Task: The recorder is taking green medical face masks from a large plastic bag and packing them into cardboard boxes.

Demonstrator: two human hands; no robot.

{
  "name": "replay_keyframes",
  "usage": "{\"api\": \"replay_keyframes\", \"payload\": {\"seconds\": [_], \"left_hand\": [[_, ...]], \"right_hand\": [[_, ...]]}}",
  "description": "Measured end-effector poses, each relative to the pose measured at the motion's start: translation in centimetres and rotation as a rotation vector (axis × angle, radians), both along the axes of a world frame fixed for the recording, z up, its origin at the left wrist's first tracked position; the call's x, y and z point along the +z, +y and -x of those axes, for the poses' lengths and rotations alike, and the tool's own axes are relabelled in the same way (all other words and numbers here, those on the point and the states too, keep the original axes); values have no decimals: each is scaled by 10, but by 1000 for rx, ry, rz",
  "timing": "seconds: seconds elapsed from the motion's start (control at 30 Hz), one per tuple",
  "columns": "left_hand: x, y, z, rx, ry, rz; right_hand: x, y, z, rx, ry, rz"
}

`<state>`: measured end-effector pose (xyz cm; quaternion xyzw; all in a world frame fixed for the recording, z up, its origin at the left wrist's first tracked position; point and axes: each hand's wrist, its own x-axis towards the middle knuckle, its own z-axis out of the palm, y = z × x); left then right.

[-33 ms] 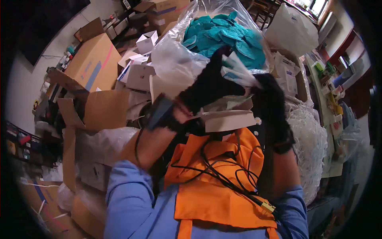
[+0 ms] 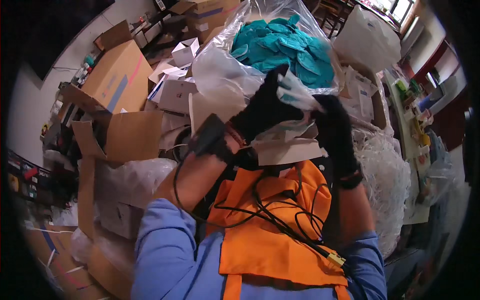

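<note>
Both hands wear black gloves and meet in front of my chest. Between them is a small whitish, see-through plastic bag (image 2: 296, 94), with a hint of teal inside. My left hand (image 2: 267, 105) grips its left side, and my right hand (image 2: 334, 125) pinches its right end. Just below the hands sits an open, pale cardboard box (image 2: 290, 153) with a flap towards me; its contents are partly hidden by the gloves. Beyond them, a heap of folded teal pieces resembling face masks (image 2: 280, 45) fills a large clear plastic liner (image 2: 215, 70).
Open brown cartons (image 2: 125, 75) stand at the left, with small white boxes (image 2: 178, 95) beside them. Bundled white plastic (image 2: 382, 185) lies right of my right arm. Black cables (image 2: 270, 217) cross my orange apron (image 2: 280, 255). A cluttered ledge (image 2: 410, 115) runs along the right.
Both hands have shifted slightly, the left forearm a little to the right. The plastic bag stays between them and its loose end has changed shape.
</note>
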<state>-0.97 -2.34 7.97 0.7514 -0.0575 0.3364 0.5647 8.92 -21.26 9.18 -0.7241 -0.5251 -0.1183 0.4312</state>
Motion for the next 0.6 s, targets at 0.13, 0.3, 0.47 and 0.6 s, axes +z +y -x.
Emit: {"api": "replay_keyframes", "payload": {"seconds": [0.13, 0.3, 0.47, 0.6], "left_hand": [[-87, 24, -12, 25, 52, 135], [-107, 21, -7, 58, 38, 153], [-90, 14, -10, -28, 62, 386], [-77, 18, 3, 10, 129, 258]], "right_hand": [[-35, 7, 11, 121, 563, -91], [-61, 11, 8, -4, 411, -102], [-61, 30, 24, -38, 368, -32], [-57, 21, 15, -73, 384, 61]]}}
